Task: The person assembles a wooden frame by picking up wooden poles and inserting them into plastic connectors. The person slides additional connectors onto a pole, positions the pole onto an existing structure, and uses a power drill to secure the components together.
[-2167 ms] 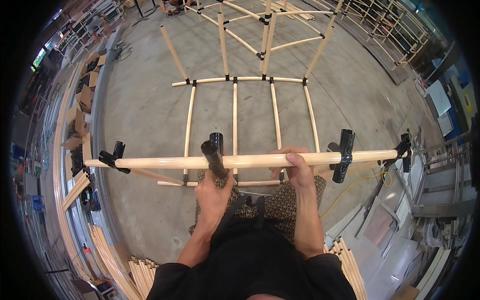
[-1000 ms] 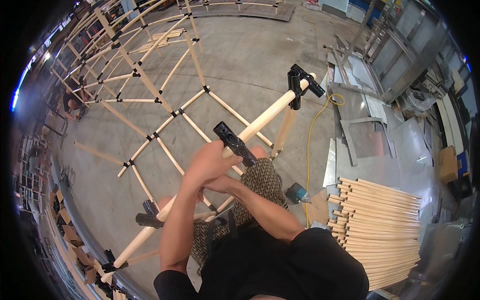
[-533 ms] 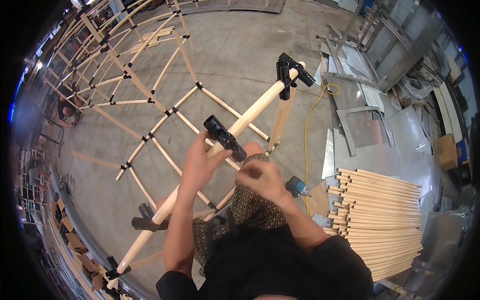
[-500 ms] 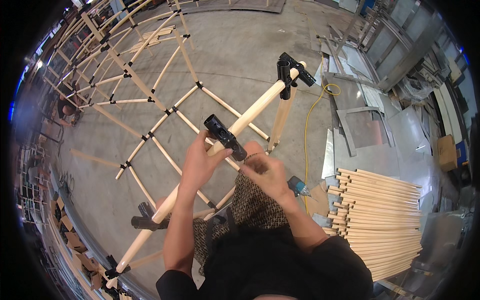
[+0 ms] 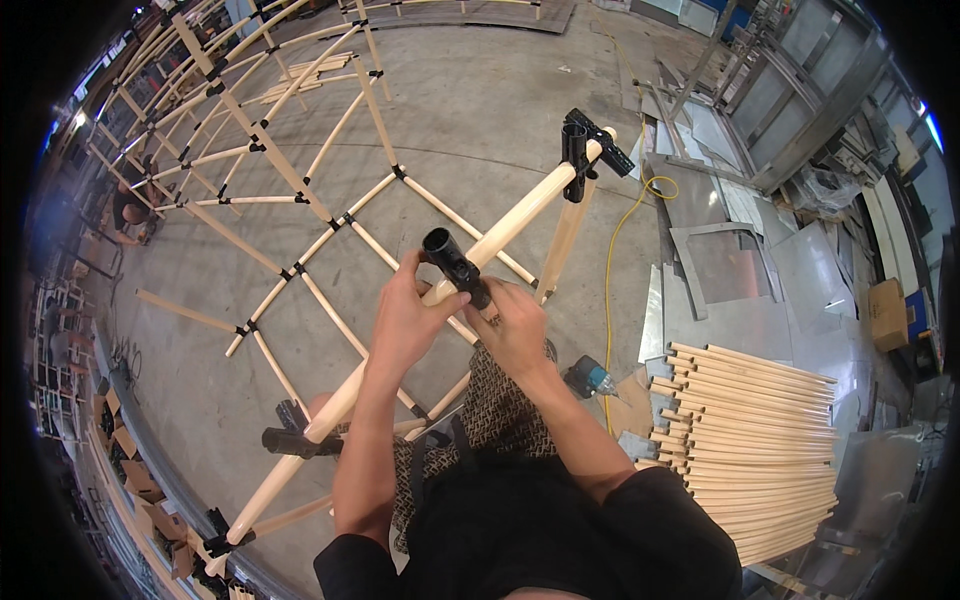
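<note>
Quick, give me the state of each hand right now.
Left hand: closed around the long wooden pole, beside the black tube connector.
Right hand: fingers curled at the connector's lower end; whether it grips cannot be told.

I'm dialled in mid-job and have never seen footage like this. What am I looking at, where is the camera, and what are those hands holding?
The camera sits on a person's head and looks down; the fisheye lens bends straight edges. Both bare forearms come in from below. The left hand grips a long pale wooden pole, and the right hand is at a black tube-shaped connector clamped on it. More black connectors sit along the pole. On the concrete floor lie a lattice of joined poles, a stack of loose poles, a yellow cable and a power drill.
</note>
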Available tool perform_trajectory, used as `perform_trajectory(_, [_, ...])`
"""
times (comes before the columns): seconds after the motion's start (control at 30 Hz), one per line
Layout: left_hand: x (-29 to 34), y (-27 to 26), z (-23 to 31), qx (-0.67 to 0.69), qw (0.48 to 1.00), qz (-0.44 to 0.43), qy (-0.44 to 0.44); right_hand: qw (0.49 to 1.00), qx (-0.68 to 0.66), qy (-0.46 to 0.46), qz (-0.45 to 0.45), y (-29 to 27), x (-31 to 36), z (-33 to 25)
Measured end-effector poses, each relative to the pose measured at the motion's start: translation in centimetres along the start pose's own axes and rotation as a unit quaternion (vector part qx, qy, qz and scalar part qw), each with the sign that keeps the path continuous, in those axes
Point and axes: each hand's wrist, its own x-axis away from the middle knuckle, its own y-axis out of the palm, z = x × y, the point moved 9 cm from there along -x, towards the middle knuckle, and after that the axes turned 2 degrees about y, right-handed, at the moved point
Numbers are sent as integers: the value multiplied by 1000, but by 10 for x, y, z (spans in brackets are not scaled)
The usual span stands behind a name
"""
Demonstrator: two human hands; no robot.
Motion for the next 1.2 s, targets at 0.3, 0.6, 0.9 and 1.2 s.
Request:
perform_trajectory(0.3, [1, 1, -2, -14, 1000, -2, -3, 999, -20, 42, -8, 14, 4, 18])
perform_trajectory(0.6, [3, 8, 1, -27, 999, -5, -19, 997, -13, 67, -40, 18, 5, 32])
perform_trajectory(0.9, [3, 6, 2, 1, 999, 32, 21, 955, -145, 258, -13, -49, -34, 134])
perform_trajectory(1.2, [3, 7, 4, -34, 999, 9, 14, 972, 39, 155, 170, -166, -128, 180])
